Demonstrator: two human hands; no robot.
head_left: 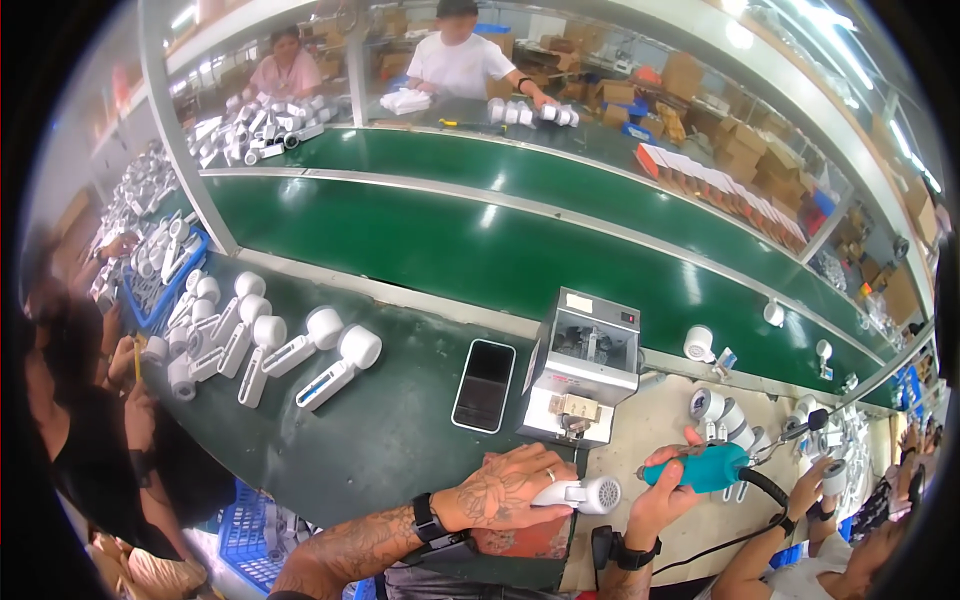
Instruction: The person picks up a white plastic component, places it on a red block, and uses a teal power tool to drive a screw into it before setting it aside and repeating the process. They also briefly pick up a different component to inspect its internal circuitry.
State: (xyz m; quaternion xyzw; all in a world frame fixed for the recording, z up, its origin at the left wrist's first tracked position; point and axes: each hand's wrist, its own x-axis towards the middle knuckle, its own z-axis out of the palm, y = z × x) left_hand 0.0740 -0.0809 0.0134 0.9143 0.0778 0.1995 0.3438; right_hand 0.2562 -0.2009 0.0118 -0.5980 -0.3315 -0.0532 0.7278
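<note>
Head view gives me, from my distant seat, the left hand closed around the handle of a white device, its round grille head sticking out to the right, above the near edge of the green table. My right hand is wrapped around a teal tool, whose tip points left.

Just beyond the left hand stands a grey machine, which blocks the way straight ahead. To its left lies a phone, and farther left a group of similar units. Behind all this runs the green belt.

My left hand covers most of the handle, so I cannot tell its underside. The parts inside the machine's top are hard to make out. At the far right, a co-worker's hand is near crowded white pieces, too blurred to separate.

At left, a blue basket is filled with white units. Below the table, a blue crate, partly hidden by the forearm, contains whitish parts.
</note>
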